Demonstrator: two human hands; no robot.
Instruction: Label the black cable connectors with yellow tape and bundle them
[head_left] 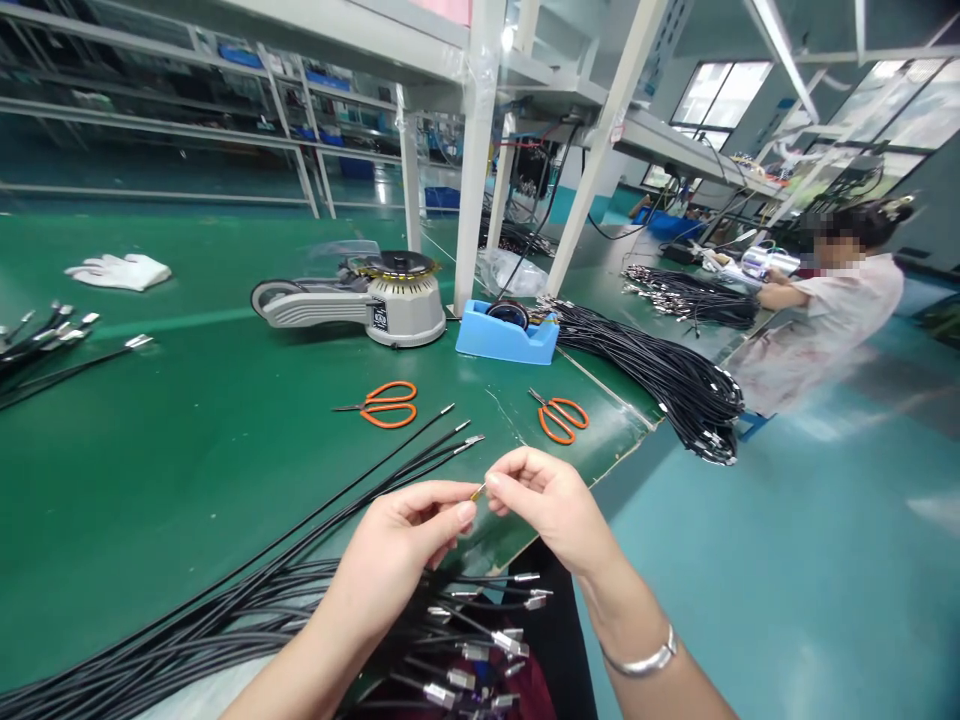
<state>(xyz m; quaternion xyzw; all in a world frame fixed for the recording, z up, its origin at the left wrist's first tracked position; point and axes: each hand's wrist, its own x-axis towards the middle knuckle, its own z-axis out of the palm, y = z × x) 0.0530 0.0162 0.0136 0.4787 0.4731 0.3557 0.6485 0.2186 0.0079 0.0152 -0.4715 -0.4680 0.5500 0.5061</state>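
hands together, tiny brass pin between fingertips, black cables below

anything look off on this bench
Mostly orderly, but the bundle of black cables on the right overhangs the bench edge, its ends drooping past it, so it might slide off. A white work glove also lies crumpled on the green mat, away from everything else.
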